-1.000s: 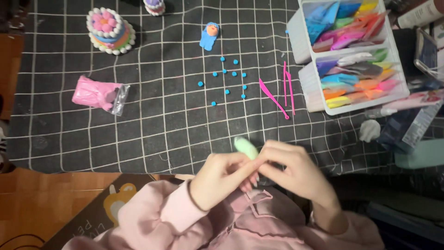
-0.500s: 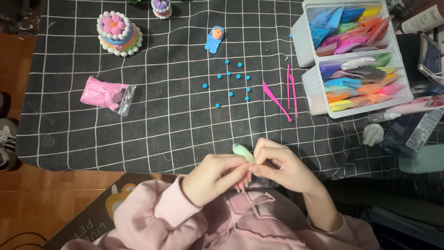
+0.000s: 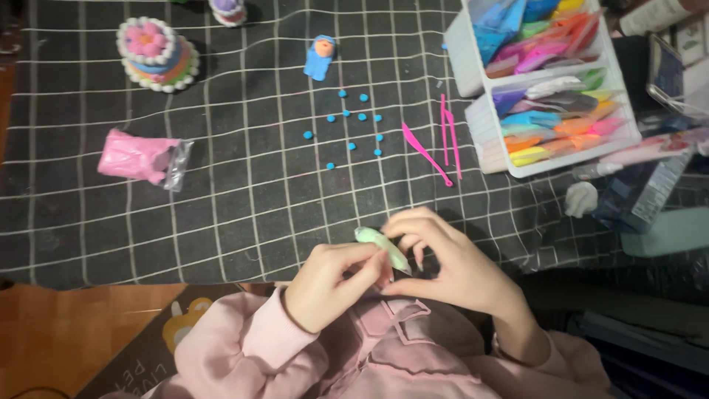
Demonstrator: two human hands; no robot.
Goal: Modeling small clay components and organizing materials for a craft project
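Observation:
Both hands meet at the near edge of a black checked cloth (image 3: 244, 214). My left hand (image 3: 329, 284) and my right hand (image 3: 443, 266) pinch a pale green piece of clay in a clear wrapper (image 3: 380, 247) between their fingertips. Pink sleeves cover both wrists. Beyond the hands lie several small blue clay balls (image 3: 351, 129), a little blue clay figure (image 3: 320, 58) and pink modelling tools (image 3: 436, 144).
A layered clay cake (image 3: 156, 53) stands at the far left, with a pink clay packet (image 3: 140, 157) nearer. White trays of coloured clay packets (image 3: 550, 89) sit at the right, a white clay lump (image 3: 581, 198) beside them. Wooden floor (image 3: 66, 332) shows lower left.
The hands keep working the green clay packet near my chest. The view has shifted slightly, and the packet now lies more slanted between the fingertips.

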